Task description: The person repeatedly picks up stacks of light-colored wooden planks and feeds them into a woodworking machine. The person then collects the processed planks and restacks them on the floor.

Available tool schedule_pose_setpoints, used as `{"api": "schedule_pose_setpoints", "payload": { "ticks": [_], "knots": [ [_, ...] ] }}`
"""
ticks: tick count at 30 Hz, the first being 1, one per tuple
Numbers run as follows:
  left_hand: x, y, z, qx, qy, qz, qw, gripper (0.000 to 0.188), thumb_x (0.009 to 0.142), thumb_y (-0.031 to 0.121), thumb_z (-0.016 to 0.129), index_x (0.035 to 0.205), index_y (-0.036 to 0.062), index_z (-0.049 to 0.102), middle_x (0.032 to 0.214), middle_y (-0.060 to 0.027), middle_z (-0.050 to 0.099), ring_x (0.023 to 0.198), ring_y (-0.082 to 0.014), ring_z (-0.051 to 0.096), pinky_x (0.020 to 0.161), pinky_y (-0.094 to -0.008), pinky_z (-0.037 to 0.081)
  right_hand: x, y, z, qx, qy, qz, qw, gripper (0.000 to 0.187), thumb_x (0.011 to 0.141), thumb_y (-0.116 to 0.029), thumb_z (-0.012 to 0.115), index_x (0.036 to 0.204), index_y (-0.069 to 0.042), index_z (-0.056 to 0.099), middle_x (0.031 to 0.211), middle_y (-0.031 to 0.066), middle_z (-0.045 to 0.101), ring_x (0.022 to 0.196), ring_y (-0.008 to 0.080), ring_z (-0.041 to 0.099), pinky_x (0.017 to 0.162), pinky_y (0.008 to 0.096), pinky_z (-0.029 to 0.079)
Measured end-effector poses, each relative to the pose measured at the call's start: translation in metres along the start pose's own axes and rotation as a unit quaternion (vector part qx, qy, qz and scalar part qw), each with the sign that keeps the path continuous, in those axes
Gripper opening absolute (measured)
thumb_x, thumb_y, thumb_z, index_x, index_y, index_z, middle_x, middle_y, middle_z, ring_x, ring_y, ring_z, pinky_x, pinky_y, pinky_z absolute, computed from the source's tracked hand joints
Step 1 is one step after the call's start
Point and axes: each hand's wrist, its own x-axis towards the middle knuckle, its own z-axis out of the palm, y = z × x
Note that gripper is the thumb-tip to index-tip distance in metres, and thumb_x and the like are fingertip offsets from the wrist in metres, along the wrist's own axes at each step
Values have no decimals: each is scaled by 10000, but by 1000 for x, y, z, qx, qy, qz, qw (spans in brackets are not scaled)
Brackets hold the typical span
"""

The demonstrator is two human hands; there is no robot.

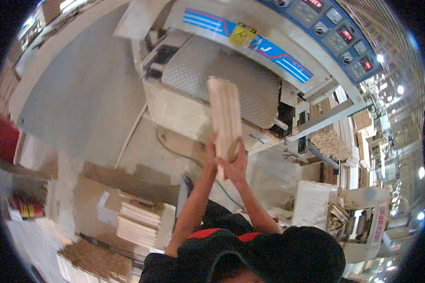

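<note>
A short stack of pale wooden boards [225, 111] is held out in front of me, its far end over the grey textured conveyor belt [189, 63] of a machine. My left hand [212, 152] grips the left side of the boards near their close end. On the opposite side, my right hand [236, 165] is closed round the same end, thumb and fingers against the wood. Some fingers are hidden by the boards. The boards look raised above the belt, tilted slightly to the left.
The machine's white housing [212, 23] crosses behind the belt, with a blue control panel [333, 28] at upper right. Low on the left are piled boards [139, 221] and brown cardboard [97, 184]. A wood bundle [330, 144] lies at right. A cable [174, 153] trails below the belt.
</note>
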Motion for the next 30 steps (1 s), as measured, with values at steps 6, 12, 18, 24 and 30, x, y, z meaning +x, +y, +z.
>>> {"api": "schedule_pose_setpoints", "payload": {
  "ticks": [6, 12, 18, 24, 30],
  "knots": [
    [120, -37, -11, -21, 71, -61, 995, 777, 883, 585, 468, 1388, 7, 348, 1305, -176, 509, 1141, -315, 528, 984, -435, 433, 163, 21, -10, -166, 142, 227, 949, 1160, 608, -568, 760, 1470, -18, 213, 1303, 327, 400, 1201, 455, 443, 982, 545, 367],
    [219, -40, -38, 120, 106, 45, 986, 705, 958, 566, 313, 1417, 32, 318, 1367, -158, 458, 1224, -306, 475, 1018, -428, 409, 281, 46, 6, -266, 116, 285, 913, 1261, 559, -756, 683, 1487, -61, 186, 1358, 333, 369, 1227, 496, 407, 1011, 670, 263],
    [255, -24, -36, 95, 127, 0, 987, 808, 948, 629, 233, 1423, -22, 282, 1404, -165, 422, 1214, -301, 480, 1017, -417, 411, 332, 56, 25, -285, 130, 280, 907, 1201, 601, -683, 699, 1473, -16, 210, 1414, 371, 263, 1327, 504, 260, 1026, 619, 278],
    [258, -17, -33, 4, 193, -41, 980, 834, 922, 642, 326, 1385, -51, 308, 1350, -198, 445, 1184, -343, 497, 1015, -447, 399, 350, 70, 25, -311, 121, 255, 908, 1193, 648, -738, 630, 1473, 6, 195, 1442, 356, 249, 1340, 511, 232, 1049, 624, 240],
    [194, -10, -82, 22, 312, -28, 949, 687, 902, 573, 469, 1307, 23, 398, 1228, -182, 512, 1080, -343, 549, 909, -511, 444, 366, 66, 15, -326, 141, 169, 920, 1101, 676, -739, 603, 1429, 7, 302, 1425, 319, 313, 1324, 501, 261, 1050, 625, 232]
  ]
}}
